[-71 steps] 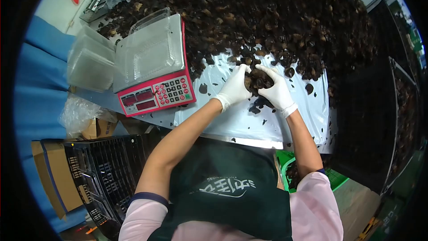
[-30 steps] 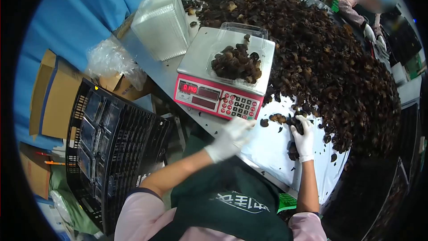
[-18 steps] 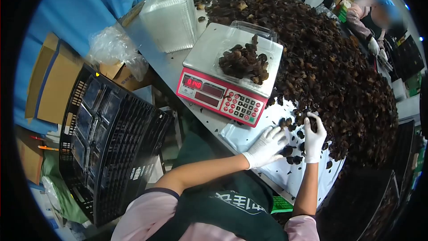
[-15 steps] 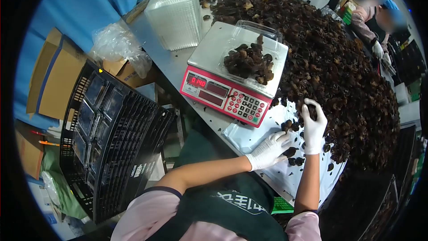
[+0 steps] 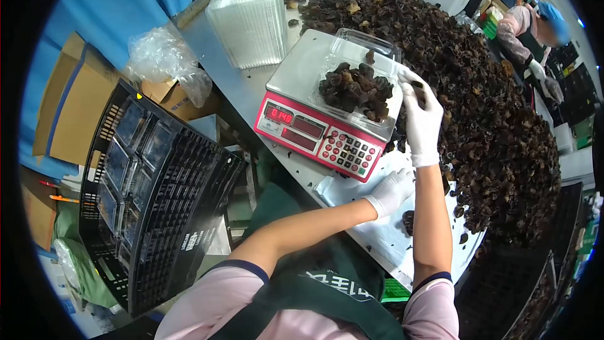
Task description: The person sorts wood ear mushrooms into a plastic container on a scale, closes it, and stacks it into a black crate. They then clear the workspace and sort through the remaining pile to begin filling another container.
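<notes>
1. Right white-gloved hand (image 5: 420, 119) has come up from the loose pile to the clear plastic clamshell tray (image 5: 358, 75) on the red digital scale (image 5: 318, 132), pinching a dark dried mushroom piece (image 5: 416, 86).
2. Left white-gloved hand (image 5: 391, 192) stays low on the white plastic sheet (image 5: 377, 233), fingers curled; can't tell if it's holding anything.
3. Scale still reads the same.

My gloves (image 5: 420, 123) are white, the scale (image 5: 314, 135) red, the mushrooms (image 5: 356, 90) dark brown, perhaps black.
</notes>
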`<action>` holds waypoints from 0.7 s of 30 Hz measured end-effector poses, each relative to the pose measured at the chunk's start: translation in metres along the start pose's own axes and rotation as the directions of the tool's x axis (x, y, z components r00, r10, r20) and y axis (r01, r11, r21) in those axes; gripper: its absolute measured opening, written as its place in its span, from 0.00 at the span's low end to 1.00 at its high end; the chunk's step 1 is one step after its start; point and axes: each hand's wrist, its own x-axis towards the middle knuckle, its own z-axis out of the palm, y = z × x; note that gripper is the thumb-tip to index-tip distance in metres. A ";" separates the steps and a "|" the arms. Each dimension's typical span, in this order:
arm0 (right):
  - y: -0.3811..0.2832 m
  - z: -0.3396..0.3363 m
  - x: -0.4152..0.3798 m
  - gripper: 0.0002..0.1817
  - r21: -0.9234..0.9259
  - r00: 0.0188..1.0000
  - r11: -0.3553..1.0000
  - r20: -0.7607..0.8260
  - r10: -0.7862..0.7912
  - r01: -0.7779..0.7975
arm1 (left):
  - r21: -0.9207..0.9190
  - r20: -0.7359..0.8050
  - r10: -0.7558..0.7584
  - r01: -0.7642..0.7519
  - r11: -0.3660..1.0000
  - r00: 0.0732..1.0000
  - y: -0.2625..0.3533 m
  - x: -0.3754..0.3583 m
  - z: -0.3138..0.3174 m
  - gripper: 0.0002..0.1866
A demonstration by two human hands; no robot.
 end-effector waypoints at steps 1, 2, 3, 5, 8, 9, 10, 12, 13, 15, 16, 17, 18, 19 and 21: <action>0.001 -0.009 -0.006 0.16 0.064 0.999 0.997 -0.019 0.045 -0.044 | 0.061 -0.005 0.057 -0.057 0.997 0.998 0.008 0.003 -0.010 0.14; 0.001 -0.017 -0.014 0.16 0.129 0.995 0.988 -0.038 0.091 -0.085 | 0.057 -0.007 0.058 -0.058 0.997 0.998 0.018 0.005 -0.019 0.14; 0.000 -0.027 -0.025 0.17 0.144 0.987 0.978 -0.032 0.160 -0.154 | 0.068 0.079 0.012 -0.018 0.998 0.997 0.027 0.009 -0.029 0.13; 0.002 -0.048 -0.049 0.19 0.084 0.963 0.960 -0.030 0.269 -0.266 | -0.069 0.015 0.073 -0.071 0.995 0.997 0.031 -0.001 -0.048 0.11; 0.021 -0.083 -0.081 0.21 0.137 0.915 0.914 -0.079 0.395 -0.382 | -0.102 -0.189 0.080 -0.100 0.990 0.979 0.049 -0.008 -0.095 0.14; 0.030 -0.097 -0.092 0.22 0.207 0.895 0.883 -0.065 0.442 -0.421 | -0.125 -0.278 0.079 -0.117 0.985 0.957 0.050 -0.008 -0.112 0.14; 0.037 -0.108 -0.104 0.22 0.277 0.871 0.844 -0.048 0.490 -0.459 | -0.315 -0.298 -0.061 -0.038 0.948 0.952 0.047 -0.005 -0.133 0.13; 0.045 -0.124 -0.123 0.21 0.360 0.828 0.785 -0.059 0.558 -0.504 | 0.099 -0.470 0.138 -0.103 0.990 0.872 0.029 0.020 -0.193 0.12; 0.052 -0.128 -0.133 0.21 0.356 0.825 0.781 -0.045 0.563 -0.514 | -0.023 -0.553 0.046 -0.070 0.997 0.832 0.018 0.037 -0.214 0.12; 0.044 -0.127 -0.142 0.20 0.298 0.823 0.794 -0.045 0.566 -0.530 | 0.144 -0.681 0.092 0.010 0.990 0.726 -0.008 0.067 -0.251 0.11; 0.046 -0.123 -0.146 0.19 0.337 0.822 0.784 -0.048 0.567 -0.521 | 0.126 -0.700 0.045 0.062 0.990 0.712 -0.015 0.078 -0.262 0.11; 0.045 -0.120 -0.149 0.19 0.330 0.835 0.794 -0.032 0.549 -0.510 | -0.035 -0.586 -0.107 0.107 0.994 0.803 -0.026 0.084 -0.271 0.11; 0.044 -0.118 -0.150 0.18 0.324 0.847 0.804 -0.017 0.531 -0.498 | -0.185 -0.435 -0.240 0.174 0.967 0.868 -0.038 0.089 -0.277 0.11; 0.050 -0.116 -0.152 0.17 0.363 0.851 0.791 0.011 0.525 -0.493 | -0.180 -0.268 -0.293 0.251 0.951 0.918 -0.050 0.093 -0.285 0.12; 0.045 -0.111 -0.150 0.18 0.322 0.840 0.795 0.000 0.543 -0.514 | -0.045 -0.174 -0.257 0.253 0.966 0.951 -0.052 0.091 -0.300 0.14</action>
